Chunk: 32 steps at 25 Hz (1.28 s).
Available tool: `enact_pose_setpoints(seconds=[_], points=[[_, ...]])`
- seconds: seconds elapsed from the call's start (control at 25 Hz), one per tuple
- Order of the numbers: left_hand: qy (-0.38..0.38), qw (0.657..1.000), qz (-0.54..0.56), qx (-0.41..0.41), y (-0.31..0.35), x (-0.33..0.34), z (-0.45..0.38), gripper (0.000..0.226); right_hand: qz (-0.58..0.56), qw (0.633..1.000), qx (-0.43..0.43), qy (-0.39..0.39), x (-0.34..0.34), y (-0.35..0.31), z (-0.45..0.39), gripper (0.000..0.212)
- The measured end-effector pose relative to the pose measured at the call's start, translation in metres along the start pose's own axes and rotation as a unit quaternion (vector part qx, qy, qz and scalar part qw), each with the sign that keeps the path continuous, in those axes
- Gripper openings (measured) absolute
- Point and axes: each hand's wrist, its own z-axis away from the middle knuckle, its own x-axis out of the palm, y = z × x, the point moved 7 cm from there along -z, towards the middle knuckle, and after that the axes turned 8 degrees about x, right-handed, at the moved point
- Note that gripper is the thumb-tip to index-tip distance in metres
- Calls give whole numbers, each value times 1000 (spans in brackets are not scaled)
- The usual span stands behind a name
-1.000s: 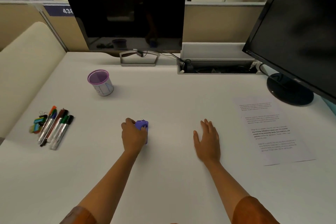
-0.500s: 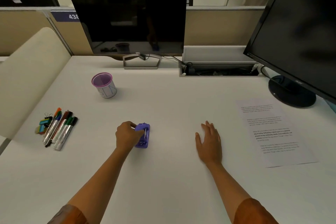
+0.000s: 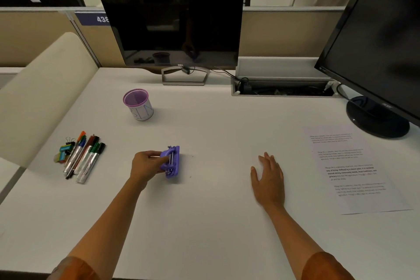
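Hole punch (image 3: 172,162) in left hand (image 3: 146,166); markers (image 3: 85,159) left, mesh cup (image 3: 139,104) beyond.

Left hand (image 3: 146,166) grips purple hole punch (image 3: 171,162) on desk (image 3: 204,223).

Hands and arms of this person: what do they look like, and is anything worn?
Two bare hands, left hand and right hand, no gloves, rings or watch visible. Forearms uncovered; rust-orange left sleeve and right sleeve begin near the elbows.

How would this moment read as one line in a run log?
left hand: grips purple hole punch | right hand: flat on desk, holds nothing | printed sheet: right of it, apart
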Motion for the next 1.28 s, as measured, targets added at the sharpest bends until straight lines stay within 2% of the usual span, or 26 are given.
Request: enact_pose_setpoints(seconds=[0.12, 0.2, 0.44, 0.52, 0.56, 0.64, 0.76, 0.84, 1.0, 1.28], points=[[18, 985, -164, 46, 9, 6, 0, 29, 3, 1000, -1, -2, 0, 0, 0, 49], [33, 971, -227, 68, 15, 11, 0, 29, 5, 1000, 1, -7, 0, -1, 0, 50], [53, 964, -247, 87, 19, 18, 5, 44, 2, 1000, 1, -1, -1, -1, 1, 49], [93, 955, -242, 146, 30, 16, 16, 46, 4, 1000, 4, -2, 0, 0, 1, 49], [97, 948, -233, 195, 36, 21, 25, 39, 4, 1000, 5, -3, 0, 1, 0, 49], [57, 935, -235, 261, 33, 42, 46, 23, 3, 1000, 6, -2, 0, 1, 0, 48], [-17, 942, -234, 240, 4, 71, 69, 20, 2, 1000, 9, -5, 1, 0, -1, 49], [-31, 952, -216, 215, -10, 79, 73, 25, 3, 1000, 10, -8, 1, 1, -1, 49], [6, 964, -195, 182, -17, 76, 70, 29, 5, 1000, 15, -14, 2, 2, -1, 50], [50, 971, -166, 162, -19, 75, 67, 16, 8, 1000, 16, -16, 3, 2, -1, 50]])
